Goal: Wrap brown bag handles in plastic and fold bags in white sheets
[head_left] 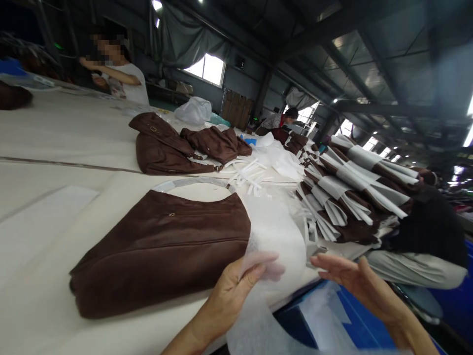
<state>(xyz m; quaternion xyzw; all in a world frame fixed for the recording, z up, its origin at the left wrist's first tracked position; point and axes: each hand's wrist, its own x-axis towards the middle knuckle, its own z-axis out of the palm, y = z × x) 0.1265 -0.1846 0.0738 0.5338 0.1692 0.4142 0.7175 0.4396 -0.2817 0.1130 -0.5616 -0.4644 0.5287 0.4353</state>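
Note:
A thin white foam sheet (pixel 275 231) hangs over the table's near edge, and my left hand (pixel 236 283) pinches it between thumb and fingers. Through the translucent sheet the fingers show faintly. To the right, my right hand (pixel 358 281) is held in the air, fingers stretched out and apart, with nothing in it. A dark brown handbag (pixel 166 241) lies flat on the table to the left of my hands. Its strap (pixel 192 181) is wrapped in pale material and arches behind the bag. The sheet borders or overlaps the bag's right end.
More brown bags (pixel 158 148) lie farther back beside white strips (pixel 251 173) and plastic wrapping (pixel 194 111). A stack of brown pieces with white sheets (pixel 343 182) stands at the right. A blue container (pixel 354 315) sits below the table edge. Co-workers (pixel 127 79) are around the table.

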